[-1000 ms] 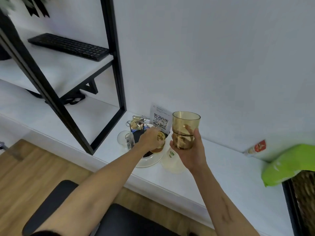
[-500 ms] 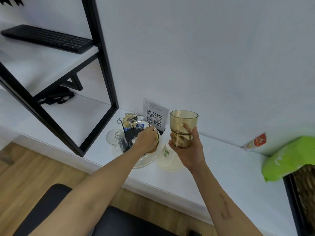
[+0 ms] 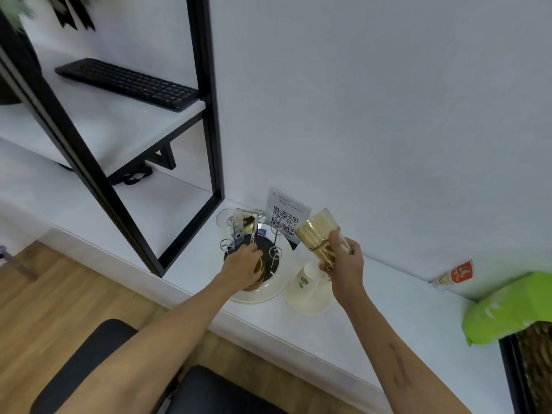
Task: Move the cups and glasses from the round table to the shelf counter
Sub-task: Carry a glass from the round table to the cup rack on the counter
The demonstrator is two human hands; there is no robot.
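Observation:
My right hand (image 3: 343, 265) grips an amber ribbed glass (image 3: 318, 234), tilted with its mouth toward the upper left, above the white counter (image 3: 388, 318). My left hand (image 3: 242, 268) holds a second amber glass (image 3: 259, 265) low on the round cup-holder tray (image 3: 263, 295), among its wire pegs (image 3: 274, 252). Most of that glass is hidden by my fingers. A clear glass (image 3: 230, 219) hangs on the rack's far left side. A white paper cup (image 3: 307, 289) with a green leaf print lies upside down just right of the tray, under my right hand.
A QR-code card (image 3: 285, 216) stands behind the rack against the wall. A black metal shelf frame (image 3: 209, 115) rises at left, with a keyboard (image 3: 125, 83) on its upper shelf. A green bag (image 3: 510, 306) and a small red-labelled packet (image 3: 454, 273) lie at right. A black chair (image 3: 89, 348) is below.
My right hand has tipped its amber glass from upright to slanted and drawn it toward the rack. My left hand stays on the tray with its glass, lower among the pegs.

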